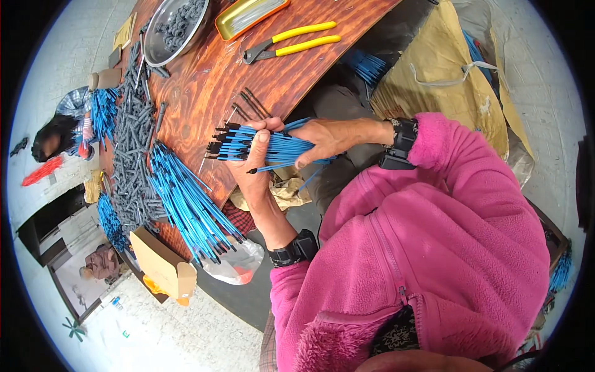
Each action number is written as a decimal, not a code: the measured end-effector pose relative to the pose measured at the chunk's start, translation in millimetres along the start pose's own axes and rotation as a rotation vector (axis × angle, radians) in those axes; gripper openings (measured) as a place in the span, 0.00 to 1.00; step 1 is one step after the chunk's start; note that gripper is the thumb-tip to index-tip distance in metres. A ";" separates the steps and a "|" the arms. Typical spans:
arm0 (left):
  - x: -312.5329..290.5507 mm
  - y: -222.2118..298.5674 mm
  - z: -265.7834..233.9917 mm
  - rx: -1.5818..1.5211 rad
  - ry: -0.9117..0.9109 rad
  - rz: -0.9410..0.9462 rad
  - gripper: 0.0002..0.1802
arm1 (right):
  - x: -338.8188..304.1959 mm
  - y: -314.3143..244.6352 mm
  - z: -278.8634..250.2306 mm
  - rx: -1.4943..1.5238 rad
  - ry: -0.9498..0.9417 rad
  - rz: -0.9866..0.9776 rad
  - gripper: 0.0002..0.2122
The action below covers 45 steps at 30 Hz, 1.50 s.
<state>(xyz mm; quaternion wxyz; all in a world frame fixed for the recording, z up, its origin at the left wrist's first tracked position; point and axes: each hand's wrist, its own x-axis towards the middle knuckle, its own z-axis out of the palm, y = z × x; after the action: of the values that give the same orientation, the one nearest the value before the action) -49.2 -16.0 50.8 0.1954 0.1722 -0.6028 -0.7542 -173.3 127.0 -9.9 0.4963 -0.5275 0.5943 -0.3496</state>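
A bundle of thin blue rods with black tips [286,147] is gripped between my two hands over the table's near edge. My left hand [253,166] wraps round it close to the black ends, its thumb laid across the top. From the other side my right hand [323,137] closes on the blue shafts, with some rod ends sticking out past it. One rod sits lower than the others, its black tip jutting out beside my left wrist. A few dark thin rods [253,104] lie on the wooden table [204,80] just beyond my hands.
Yellow-handled cutters [291,43], a tray of thin silvery pins [251,17] and a metal bowl of grey parts [176,31] stand farther back. Leftward are a long grey pile [133,149], another blue rod bundle [192,201] and a cardboard box [162,263]. A co-worker [65,127] sits far left.
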 end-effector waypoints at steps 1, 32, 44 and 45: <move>1.0 -0.1 -0.3 0.009 0.012 -0.010 0.10 | 1.2 1.2 2.1 0.082 -0.016 -0.058 0.30; 7.9 -16.2 -11.9 0.155 -0.236 0.085 0.13 | 25.8 18.6 6.5 0.290 0.083 -0.316 0.33; 6.1 -11.1 -7.8 0.067 -0.206 0.050 0.13 | -6.7 -7.3 -20.1 0.198 0.127 -0.201 0.22; 4.7 -11.6 -8.2 0.034 -0.205 0.036 0.13 | -14.7 -13.8 -29.9 0.085 0.111 -0.173 0.20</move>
<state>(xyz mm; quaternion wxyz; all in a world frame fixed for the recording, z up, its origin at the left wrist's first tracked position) -50.2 -23.0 37.7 0.1432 0.0863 -0.6355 -0.7538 -198.8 135.3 14.2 0.4524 -0.5353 0.5578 -0.4445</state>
